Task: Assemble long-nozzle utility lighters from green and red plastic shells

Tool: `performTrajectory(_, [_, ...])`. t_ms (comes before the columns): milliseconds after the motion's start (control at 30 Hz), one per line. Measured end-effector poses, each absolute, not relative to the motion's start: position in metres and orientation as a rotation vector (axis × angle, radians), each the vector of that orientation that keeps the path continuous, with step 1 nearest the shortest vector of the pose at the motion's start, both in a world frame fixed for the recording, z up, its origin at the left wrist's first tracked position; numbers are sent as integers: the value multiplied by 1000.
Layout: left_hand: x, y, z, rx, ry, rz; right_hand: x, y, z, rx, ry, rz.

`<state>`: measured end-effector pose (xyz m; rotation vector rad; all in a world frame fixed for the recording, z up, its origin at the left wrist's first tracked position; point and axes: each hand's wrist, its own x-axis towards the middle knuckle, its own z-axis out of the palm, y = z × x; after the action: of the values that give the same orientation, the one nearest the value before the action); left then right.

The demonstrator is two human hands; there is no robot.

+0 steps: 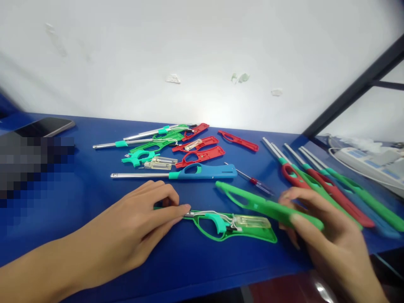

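An open green lighter shell (202, 230) lies on the table with a teal trigger (217, 222), white wires and a clear fuel tank (252, 221) inside it. My left hand (142, 219) pinches this half-built lighter at its neck, thumb and fingertips pressed together; the fingers hide most of its metal tube. Above its right end, my right hand (318, 227) grips a green casing half (268, 207) between thumb and fingers. That casing half is tilted, apart from the open shell. Just beyond lies a blue lighter (208, 172), with a screwdriver (257, 184) at its right.
Red casing halves (202, 156), green shells with metal tubes (158, 144), teal triggers (139, 158) and clear fuel tanks (158, 165) lie farther back. Several assembled lighters (344, 202) are at right, near a white power strip (369, 166). A phone (47, 126) rests at far left.
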<state>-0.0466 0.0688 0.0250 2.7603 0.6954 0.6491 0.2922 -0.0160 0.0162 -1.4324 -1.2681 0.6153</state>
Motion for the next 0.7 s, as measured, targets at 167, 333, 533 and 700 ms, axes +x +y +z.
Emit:
performTrajectory(167, [-48,71,19,2768,661,684,281,-11,20,-1527,-1276,448])
performTrajectory(333, [-51,73,14,2806,652,699,289,-7,18,-1522,-1244,470])
performTrajectory(533, [-48,73,13,2832,664,764,294,-9,15,-1476,-1211,592])
performTrajectory(700, [-48,74,13,2800,684,777,288,-13,22,-1457,-1428,524])
